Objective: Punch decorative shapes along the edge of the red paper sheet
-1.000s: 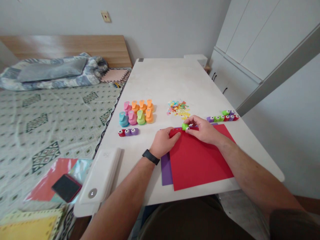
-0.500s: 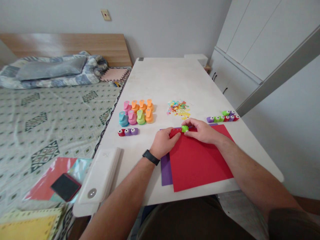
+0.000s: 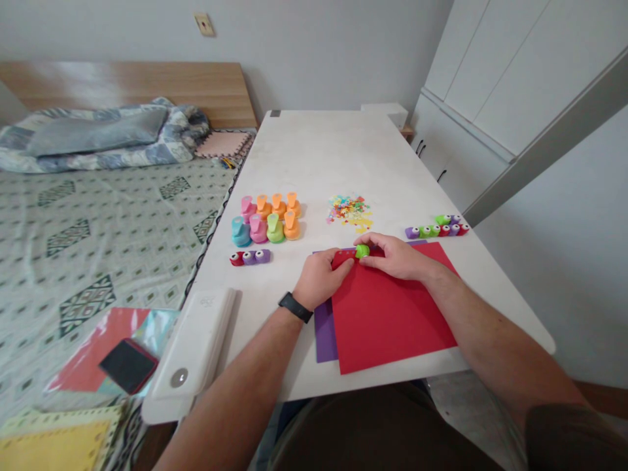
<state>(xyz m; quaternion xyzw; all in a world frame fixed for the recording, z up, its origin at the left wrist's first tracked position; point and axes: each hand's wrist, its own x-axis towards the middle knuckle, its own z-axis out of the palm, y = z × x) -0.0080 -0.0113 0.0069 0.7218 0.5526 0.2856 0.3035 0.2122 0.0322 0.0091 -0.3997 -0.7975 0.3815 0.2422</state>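
Observation:
A sheet of red paper [image 3: 392, 320] lies over a purple sheet [image 3: 325, 333] near the front of the table. My left hand [image 3: 324, 278] pinches the red sheet at its far left corner, thumb on top. At the sheet's far edge, my right hand [image 3: 395, 256] grips a small green craft punch [image 3: 362, 251] between thumb and fingers. Small punched holes show in the red edge, just left of the punch. Whether the punch is pressed down cannot be made out.
Larger craft punches [image 3: 258, 227] stand in two rows at left, with small punches [image 3: 250, 257] before them. More small punches [image 3: 436, 230] line the right side. Colourful paper cut-outs [image 3: 349, 212] lie beyond my hands. A white device [image 3: 199, 347] occupies the table's left edge.
Both hands stay almost in the same place, still on the red paper and the green punch. The whole view has shifted very slightly.

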